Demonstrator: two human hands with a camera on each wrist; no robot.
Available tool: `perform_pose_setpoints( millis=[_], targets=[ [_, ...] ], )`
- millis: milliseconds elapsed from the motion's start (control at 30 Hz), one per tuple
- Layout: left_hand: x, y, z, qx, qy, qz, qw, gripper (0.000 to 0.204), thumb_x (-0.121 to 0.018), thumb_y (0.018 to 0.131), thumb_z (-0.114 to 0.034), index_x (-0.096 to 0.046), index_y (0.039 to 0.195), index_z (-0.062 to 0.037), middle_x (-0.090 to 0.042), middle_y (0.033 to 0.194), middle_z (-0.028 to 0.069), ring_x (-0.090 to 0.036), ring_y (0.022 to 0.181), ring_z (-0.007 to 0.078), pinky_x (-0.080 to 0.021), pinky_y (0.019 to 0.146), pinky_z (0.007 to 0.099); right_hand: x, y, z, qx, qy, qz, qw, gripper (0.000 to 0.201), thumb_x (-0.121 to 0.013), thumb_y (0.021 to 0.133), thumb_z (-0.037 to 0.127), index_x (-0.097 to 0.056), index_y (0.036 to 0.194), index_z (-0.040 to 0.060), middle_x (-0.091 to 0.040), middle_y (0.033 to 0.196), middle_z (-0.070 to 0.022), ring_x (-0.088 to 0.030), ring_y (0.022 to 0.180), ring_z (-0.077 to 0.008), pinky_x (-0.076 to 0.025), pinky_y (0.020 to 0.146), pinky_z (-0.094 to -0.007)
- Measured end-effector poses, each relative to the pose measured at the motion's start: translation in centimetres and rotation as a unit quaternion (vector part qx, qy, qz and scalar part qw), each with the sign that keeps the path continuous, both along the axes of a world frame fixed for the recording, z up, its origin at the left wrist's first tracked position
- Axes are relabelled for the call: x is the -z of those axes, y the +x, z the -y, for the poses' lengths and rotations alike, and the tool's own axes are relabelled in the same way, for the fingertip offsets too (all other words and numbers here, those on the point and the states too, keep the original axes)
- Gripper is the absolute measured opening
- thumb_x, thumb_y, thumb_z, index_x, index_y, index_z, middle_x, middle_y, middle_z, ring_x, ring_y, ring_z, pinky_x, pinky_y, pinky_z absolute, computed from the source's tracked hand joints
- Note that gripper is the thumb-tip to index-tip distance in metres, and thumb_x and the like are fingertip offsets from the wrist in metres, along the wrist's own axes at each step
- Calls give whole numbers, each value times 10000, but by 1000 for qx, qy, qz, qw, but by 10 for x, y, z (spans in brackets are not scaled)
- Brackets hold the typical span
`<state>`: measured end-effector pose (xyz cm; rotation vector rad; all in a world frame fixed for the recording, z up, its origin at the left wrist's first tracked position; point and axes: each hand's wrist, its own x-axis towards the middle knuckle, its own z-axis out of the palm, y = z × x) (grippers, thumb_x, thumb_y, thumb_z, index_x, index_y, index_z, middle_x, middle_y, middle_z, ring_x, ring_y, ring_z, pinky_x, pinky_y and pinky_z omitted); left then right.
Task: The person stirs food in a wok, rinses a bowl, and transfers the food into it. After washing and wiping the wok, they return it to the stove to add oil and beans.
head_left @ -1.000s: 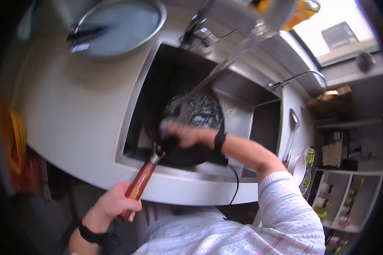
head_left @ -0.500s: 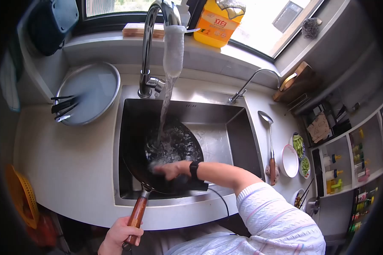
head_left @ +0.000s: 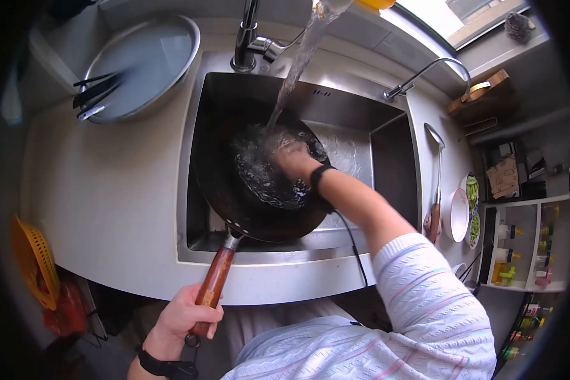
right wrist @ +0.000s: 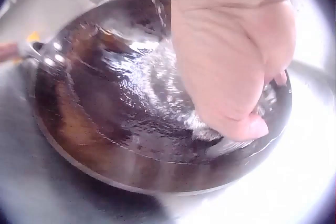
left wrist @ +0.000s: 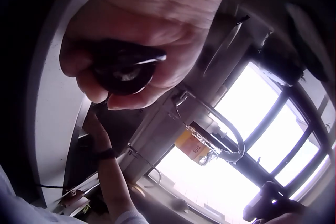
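The wok [head_left: 269, 225] sits in the sink [head_left: 396, 155], a stream of water [head_left: 290, 79] falling into it. The left hand [head_left: 185, 315] grips its wooden handle [head_left: 216, 277]; the right hand [head_left: 293, 160] dips into the pooled water (whether its fingers clasp anything, I cannot tell).

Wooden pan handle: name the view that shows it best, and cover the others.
The head view: most of the handle is in plain sight, with the left hand gripping its lower part. The left wrist view shows just its dark end within the hand; the right wrist view, only a short piece at the left edge.
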<state>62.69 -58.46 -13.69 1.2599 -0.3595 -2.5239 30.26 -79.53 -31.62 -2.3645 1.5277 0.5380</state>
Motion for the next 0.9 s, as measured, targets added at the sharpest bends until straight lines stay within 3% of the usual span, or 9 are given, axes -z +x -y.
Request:
perform_pose_setpoints(
  millis=[100,167,233,300,433,633,700,833,900],
  targets=[
    [-3,0,3,22,-10,5,1000,349,-641,668,-4,-462,968,1,-569,677,108,-555,435,189,-461,421,262,5,72,28,98,125,172,972,631,-487,719,74,-309,1324,37,-309,1365,-212,-288,1276,-344,-254,1021,-482],
    [-3,0,5,26,-13,11,1000,348,-640,671,-7,-461,969,2,-568,677,107,-555,436,187,-460,421,260,-17,96,15,36,196,385,901,701,-502,676,32,-266,1334,-8,-269,1390,-217,-251,1304,-274,-239,1051,-316],
    [-3,0,4,25,-19,17,999,352,-636,668,-6,-460,973,4,-565,674,109,-555,437,186,-458,421,261,-41,87,-14,-28,421,385,821,751,-502,655,1,-234,1357,8,-240,1405,-209,-202,1323,-266,-201,1074,-330],
    [1,2,2,12,-7,4,1000,355,-633,666,-2,-459,975,5,-565,674,111,-556,436,188,-458,420,260,-56,45,-41,-210,428,238,846,798,-480,640,-32,-198,1383,44,-203,1434,-156,-189,1330,-253,-156,1087,-299],
    [2,3,2,-1,4,-27,1000,365,-626,660,8,-455,982,6,-565,672,119,-556,433,193,-457,419,260,-46,-17,-34,-123,258,-50,957,689,-501,687,42,-327,1343,164,-218,1441,-67,-172,1339,-249,-142,1034,-592],
    [-1,-1,3,-11,2,-15,1000,341,-623,668,11,-459,968,22,-561,642,85,-542,407,167,-436,402,242,17,69,16,-15,37,316,948,552,-532,672,66,-427,1212,24,-481,1216,-205,-447,1150,-338,-383,936,-362],
    [-2,-2,4,-9,-2,-15,1000,342,-623,666,11,-460,966,23,-562,637,86,-542,405,169,-437,400,243,-47,93,-3,2,296,390,872,695,-511,666,39,-305,1329,36,-482,1215,-221,-457,1156,-299,-417,900,-349],
    [3,4,2,-22,3,-32,999,341,-614,661,26,-468,969,24,-584,671,137,-564,427,215,-464,417,272,-69,19,-51,-178,466,132,857,731,-501,672,32,-309,1364,165,-362,1366,-122,-322,1271,-270,-239,1055,-317],
    [5,5,0,-23,-2,-32,999,340,-612,660,29,-469,969,27,-584,669,137,-562,424,216,-464,415,273,-86,-33,-60,-154,312,-76,935,605,-491,734,77,-417,1297,285,-392,1354,-23,-302,1287,-227,-251,1017,-503]
  ],
)
